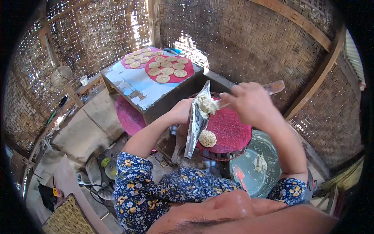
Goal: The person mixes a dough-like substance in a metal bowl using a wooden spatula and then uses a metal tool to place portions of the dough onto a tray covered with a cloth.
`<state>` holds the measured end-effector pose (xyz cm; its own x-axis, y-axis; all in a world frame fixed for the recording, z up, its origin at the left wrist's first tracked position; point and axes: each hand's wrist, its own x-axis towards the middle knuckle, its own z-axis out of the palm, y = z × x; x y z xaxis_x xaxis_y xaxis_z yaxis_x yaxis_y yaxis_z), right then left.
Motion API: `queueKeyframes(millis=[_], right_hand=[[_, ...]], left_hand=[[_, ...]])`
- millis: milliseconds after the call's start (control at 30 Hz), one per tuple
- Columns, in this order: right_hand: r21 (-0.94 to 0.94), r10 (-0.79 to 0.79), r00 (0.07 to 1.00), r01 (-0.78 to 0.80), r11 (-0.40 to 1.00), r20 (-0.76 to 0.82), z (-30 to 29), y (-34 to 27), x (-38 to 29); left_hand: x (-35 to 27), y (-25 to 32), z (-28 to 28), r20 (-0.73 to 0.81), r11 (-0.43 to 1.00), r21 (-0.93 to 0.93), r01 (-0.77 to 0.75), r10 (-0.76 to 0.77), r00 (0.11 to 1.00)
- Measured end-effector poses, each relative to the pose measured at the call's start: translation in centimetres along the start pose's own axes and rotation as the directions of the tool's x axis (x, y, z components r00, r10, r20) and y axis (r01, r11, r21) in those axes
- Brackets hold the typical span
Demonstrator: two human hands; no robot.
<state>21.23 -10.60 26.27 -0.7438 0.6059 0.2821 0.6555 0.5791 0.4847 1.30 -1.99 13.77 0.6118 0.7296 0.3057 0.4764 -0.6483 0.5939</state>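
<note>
My left hand [184,110] grips the side of a plastic piping bag [194,133], its mouth turned up towards my right hand. Soft pale dough [207,103] sits at the bag's opening. A spatula with a translucent handle [274,87] is in my right hand [252,102], its dough-covered tip at that opening. Beneath both hands lies a round pink mat [226,131] on a woven stand, partly hidden by the bag. One lacy dough round [207,138] rests near the mat's edge, beside the bag.
At the lower right, a plastic basin [254,187] holds a dough lump [260,162] and a pinkish utensil [239,175]. A low table [125,83] bears two mats with several dough rounds [167,71]. Woven walls [228,46] enclose the corner. A tray of coiled pieces [68,218] lies lower left.
</note>
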Motion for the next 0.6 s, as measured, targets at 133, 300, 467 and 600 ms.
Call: queueKeyframes(millis=[133, 300, 467, 600], right_hand=[[-0.378, -0.258, 0.949, 0.175, 0.909, -0.181, 1.6, -3.7, 0.4], [-0.125, -0.032, 0.949, -0.008, 0.992, -0.315, -0.1, -0.7, -2.5], [-0.044, 0.156, 0.88, -0.196, 0.98, -0.449, -2.4, 0.8, -2.6], [-0.069, 0.034, 0.952, -0.058, 0.996, -0.304, -1.9, 0.4, -2.3]], left_hand=[[0.7, -2.7, 0.9, -0.017, 0.998, -0.058, 0.035, -0.036, 0.999], [0.1, -5.4, 0.2, -0.101, 0.989, -0.147, 0.024, -0.04, 0.994], [0.1, -4.7, 0.8, -0.142, 0.983, -0.182, -0.032, 0.006, 0.99], [-0.3, -2.9, -0.2, -0.071, 0.997, -0.077, 0.009, -0.015, 0.997]])
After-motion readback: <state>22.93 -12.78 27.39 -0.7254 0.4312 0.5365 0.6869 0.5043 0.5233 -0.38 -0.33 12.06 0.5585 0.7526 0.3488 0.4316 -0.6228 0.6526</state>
